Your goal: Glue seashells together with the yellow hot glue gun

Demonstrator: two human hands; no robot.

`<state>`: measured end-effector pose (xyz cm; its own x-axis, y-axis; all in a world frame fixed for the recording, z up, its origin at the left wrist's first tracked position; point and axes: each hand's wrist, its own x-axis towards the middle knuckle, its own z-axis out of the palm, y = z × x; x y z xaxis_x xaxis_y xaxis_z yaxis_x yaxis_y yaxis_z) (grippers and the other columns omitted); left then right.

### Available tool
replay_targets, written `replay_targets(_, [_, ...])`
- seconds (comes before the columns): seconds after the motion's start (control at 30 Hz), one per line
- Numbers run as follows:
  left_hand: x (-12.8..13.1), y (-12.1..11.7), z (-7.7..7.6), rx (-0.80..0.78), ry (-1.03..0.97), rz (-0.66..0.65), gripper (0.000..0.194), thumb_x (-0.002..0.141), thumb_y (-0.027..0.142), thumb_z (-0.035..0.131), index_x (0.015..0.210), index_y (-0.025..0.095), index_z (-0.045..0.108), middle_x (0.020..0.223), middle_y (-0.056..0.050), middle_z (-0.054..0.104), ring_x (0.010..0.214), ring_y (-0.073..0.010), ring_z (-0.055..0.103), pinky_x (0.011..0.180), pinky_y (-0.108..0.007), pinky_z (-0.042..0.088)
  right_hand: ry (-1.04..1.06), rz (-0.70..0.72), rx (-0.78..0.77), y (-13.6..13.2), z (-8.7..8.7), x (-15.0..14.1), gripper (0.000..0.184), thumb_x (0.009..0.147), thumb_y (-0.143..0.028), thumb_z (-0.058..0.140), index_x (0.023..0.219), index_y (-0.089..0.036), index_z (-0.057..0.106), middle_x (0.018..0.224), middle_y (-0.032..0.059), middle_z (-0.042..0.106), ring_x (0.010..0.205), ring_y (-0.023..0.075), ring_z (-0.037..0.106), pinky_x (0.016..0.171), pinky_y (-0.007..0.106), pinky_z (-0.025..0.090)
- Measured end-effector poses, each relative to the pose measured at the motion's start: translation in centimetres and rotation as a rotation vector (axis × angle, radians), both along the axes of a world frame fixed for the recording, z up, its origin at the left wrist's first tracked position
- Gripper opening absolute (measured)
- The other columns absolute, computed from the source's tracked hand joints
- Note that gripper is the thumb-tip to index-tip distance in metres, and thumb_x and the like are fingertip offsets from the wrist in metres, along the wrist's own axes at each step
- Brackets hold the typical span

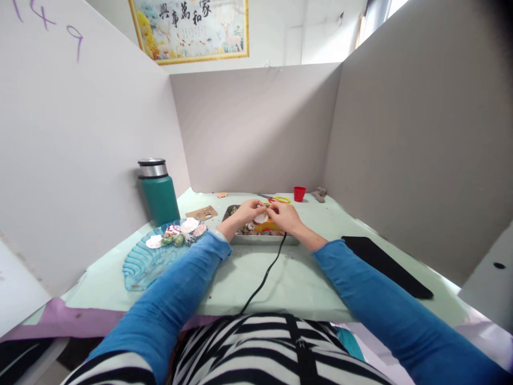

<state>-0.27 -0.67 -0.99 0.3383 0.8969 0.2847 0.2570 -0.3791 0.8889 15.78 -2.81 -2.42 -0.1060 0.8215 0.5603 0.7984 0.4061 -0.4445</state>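
Head view, with the metal tray (264,240) taken as the clock's centre and 12 on the far side: the tray's long side runs 9 to 3, and it holds small shells (250,226) and a yellow-orange piece (269,226), partly covered by the hands. Between 8 and 9 a blue scalloped dish (138,264) bears white, pink and green seashells (189,225) clustered at its far end. Just beyond it, between 9 and 10, stands a green bottle (160,198) with its lid on. A red cup (299,194) stands at 2; its inside cannot be seen.

Pale green sheeting (312,283) covers the table. A brown card (202,213) lies just past 9, scissors (279,200) at 1, a grey lump (319,194) at 2 and a black slab (387,266) between 3 and 4. A black cord (264,278) runs from the tray toward 6. Grey partitions (256,128) enclose the table; a framed picture (192,32) hangs beyond, at 11.

Over the tray, the left hand (250,210) pinches a white shell (261,218). The right hand (284,216) has its fingertips drawn together at the shell's 2 o'clock edge; whether they grip it I cannot tell. Its visible part spreads widest from 9 to 3, but fingers hide the top, so which way the hinge points is unclear.
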Motion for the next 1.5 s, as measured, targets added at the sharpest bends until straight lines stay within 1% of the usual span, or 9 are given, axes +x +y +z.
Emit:
replay_targets(0.23, [0.04, -0.28, 0.19, 0.008, 0.009, 0.005, 0.011, 0.078, 0.022, 0.063, 0.076, 0.013, 0.058, 0.058, 0.003, 0.056, 0.05, -0.008, 0.052, 0.049, -0.018, 0.041, -0.003, 0.005, 0.006, 0.06, -0.1, -0.03, 0.025, 0.085, -0.036, 0.05, 0.076, -0.02, 0.068, 0.074, 0.0029, 0.069, 0.067, 0.0154, 0.058, 0.061, 0.025, 0.037])
replay_targets(0.4, [-0.05, -0.09, 0.08, 0.044, 0.021, 0.01, 0.009, 0.076, 0.021, 0.062, 0.075, 0.013, 0.058, 0.059, 0.003, 0.056, 0.051, -0.008, 0.05, 0.049, -0.018, 0.039, -0.01, 0.002, 0.005, 0.01, -0.07, -0.04, 0.025, 0.085, -0.036, 0.05, 0.077, -0.02, 0.068, 0.075, 0.0028, 0.069, 0.067, 0.0151, 0.058, 0.062, 0.025, 0.037])
replay_targets(0.6, [-0.1, 0.12, -0.04, 0.051, 0.03, 0.023, 0.009, 0.076, 0.022, 0.062, 0.075, 0.013, 0.059, 0.058, 0.003, 0.056, 0.051, -0.0084, 0.05, 0.05, -0.018, 0.039, -0.018, 0.001, 0.002, -0.07, -0.02, -0.06, 0.026, 0.085, -0.035, 0.05, 0.077, -0.02, 0.069, 0.075, 0.0031, 0.069, 0.068, 0.0156, 0.059, 0.062, 0.025, 0.037])
replay_targets(0.8, [-0.09, 0.17, -0.05, 0.036, 0.042, 0.017, 0.009, 0.078, 0.021, 0.062, 0.077, 0.013, 0.059, 0.059, 0.003, 0.056, 0.052, -0.0077, 0.051, 0.05, -0.017, 0.04, -0.024, 0.004, -0.002, -0.27, 0.12, -0.17, 0.025, 0.085, -0.034, 0.05, 0.077, -0.019, 0.069, 0.074, 0.003, 0.069, 0.067, 0.0153, 0.058, 0.062, 0.025, 0.037])
replay_targets(0.97, [-0.01, -0.25, 0.18, 0.016, 0.051, 0.022, 0.007, 0.08, 0.019, 0.061, 0.078, 0.013, 0.058, 0.059, 0.003, 0.056, 0.051, -0.0073, 0.051, 0.05, -0.017, 0.04, -0.028, -0.002, -0.006, -0.22, 0.07, -0.17, 0.026, 0.085, -0.034, 0.049, 0.078, -0.02, 0.069, 0.075, 0.0033, 0.069, 0.067, 0.0153, 0.058, 0.062, 0.025, 0.036])
replay_targets(1.13, [0.1, -0.47, 0.39, 0.027, 0.056, 0.03, 0.005, 0.081, 0.015, 0.059, 0.077, 0.013, 0.058, 0.058, 0.003, 0.055, 0.051, -0.0072, 0.051, 0.049, -0.017, 0.039, -0.039, 0.003, 0.006, -0.06, -0.04, -0.1, 0.025, 0.085, -0.034, 0.049, 0.076, -0.02, 0.068, 0.074, 0.003, 0.068, 0.067, 0.0151, 0.058, 0.061, 0.025, 0.035])
replay_targets(1.33, [0.15, -0.44, 0.39, -0.005, 0.055, 0.03, 0.005, 0.081, 0.015, 0.059, 0.077, 0.012, 0.058, 0.057, 0.003, 0.056, 0.05, -0.007, 0.052, 0.049, -0.017, 0.04, -0.037, 0.006, 0.008, -0.11, 0.03, -0.14, 0.025, 0.085, -0.034, 0.049, 0.076, -0.019, 0.068, 0.074, 0.0032, 0.069, 0.067, 0.0148, 0.058, 0.061, 0.025, 0.035])
replay_targets(1.5, [0.09, -0.32, 0.23, -0.002, 0.045, 0.027, 0.006, 0.08, 0.016, 0.061, 0.078, 0.012, 0.059, 0.058, 0.003, 0.057, 0.051, -0.007, 0.053, 0.049, -0.016, 0.041, -0.045, 0.0, -0.001, -0.56, 0.33, -0.28, 0.025, 0.085, -0.033, 0.049, 0.076, -0.019, 0.068, 0.074, 0.0034, 0.069, 0.067, 0.015, 0.058, 0.061, 0.025, 0.035])
